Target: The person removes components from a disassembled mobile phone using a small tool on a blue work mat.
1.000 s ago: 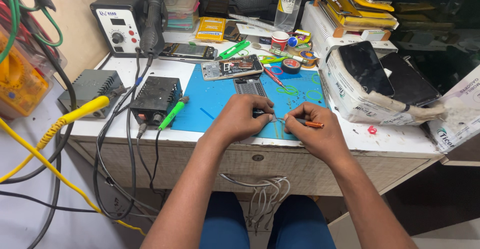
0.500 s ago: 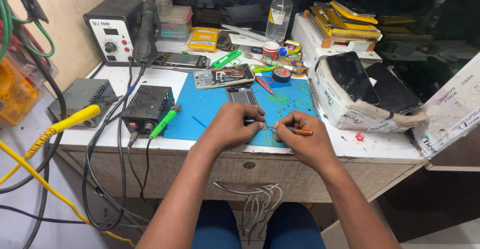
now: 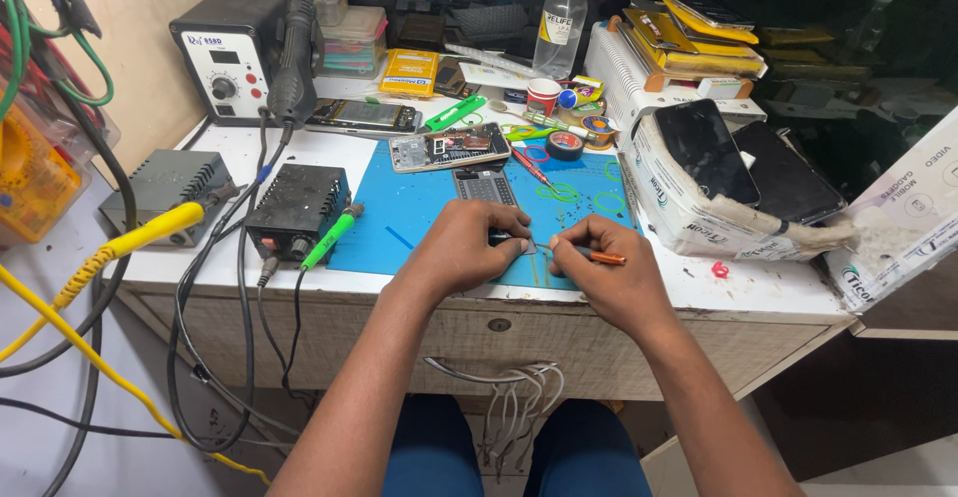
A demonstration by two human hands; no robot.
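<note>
My left hand (image 3: 467,248) rests on the blue work mat (image 3: 419,208) and pinches a small dark part (image 3: 504,241) against it. My right hand (image 3: 604,272) grips a thin orange-handled screwdriver (image 3: 597,255), its metal tip pointing left at the part. Just beyond my hands lies a narrow dark phone piece (image 3: 483,188). Further back an opened phone (image 3: 449,148) shows its circuit board.
A hot-air station (image 3: 225,53), a black power unit (image 3: 296,211) with a green-handled iron (image 3: 329,238), and cables crowd the left. A clear bottle (image 3: 563,18), tape roll (image 3: 565,145), small cup (image 3: 543,96) and boxes with dark phone screens (image 3: 738,168) stand behind and right.
The hands stay together on the mat, still working the screwdriver tip at the small part. The camera view has shifted slightly; nothing else moved.
</note>
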